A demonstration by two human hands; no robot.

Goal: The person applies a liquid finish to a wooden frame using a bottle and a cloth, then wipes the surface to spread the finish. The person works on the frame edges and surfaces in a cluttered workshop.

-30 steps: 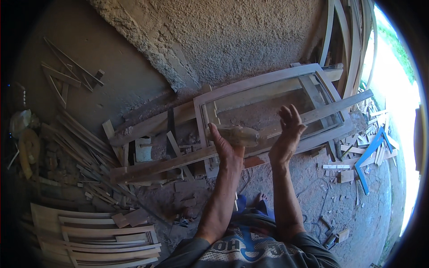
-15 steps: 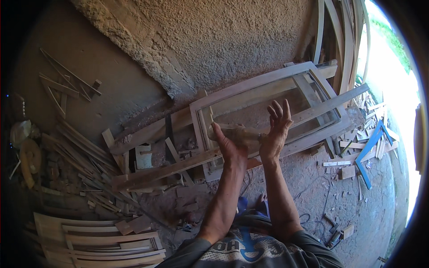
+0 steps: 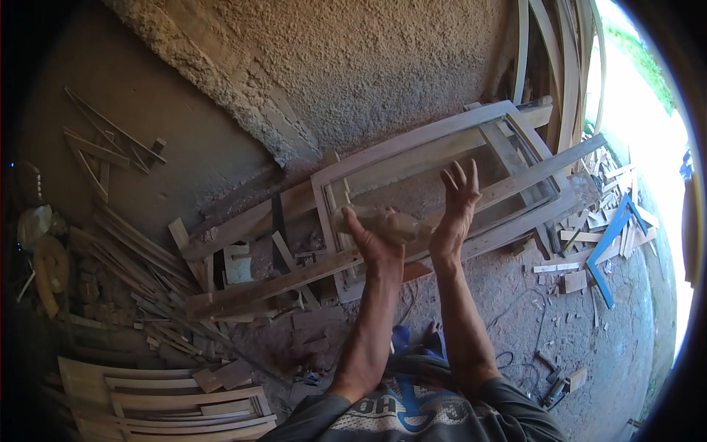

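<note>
A pale, translucent plastic bottle [image 3: 400,227] lies sideways in front of me, above a wooden frame. My left hand [image 3: 378,241] is closed around its left part, with the thumb along the near top. The narrow end of the bottle points right and meets the heel of my right hand [image 3: 456,210]. That hand stands open, its fingers spread upward. Beneath both hands, the rectangular wooden frame [image 3: 412,127] with an open middle rests on beams. A long wooden bar [image 3: 283,283] runs slantwise along the near side, passing behind my forearms.
Offcuts and thin strips pile up at left [image 3: 140,254]. A slatted wooden panel [image 3: 162,400] lies at lower left. Right, a blue angled piece [image 3: 600,269] sits among wood scraps. Long boards [image 3: 563,74] lean on the rough wall [image 3: 353,66]. A cable [image 3: 541,324] trails over the floor.
The bottle's body has come more into sight between my hands, and its narrow end tilts slightly downward. My hands have barely shifted; the right fingers are a little more spread.
</note>
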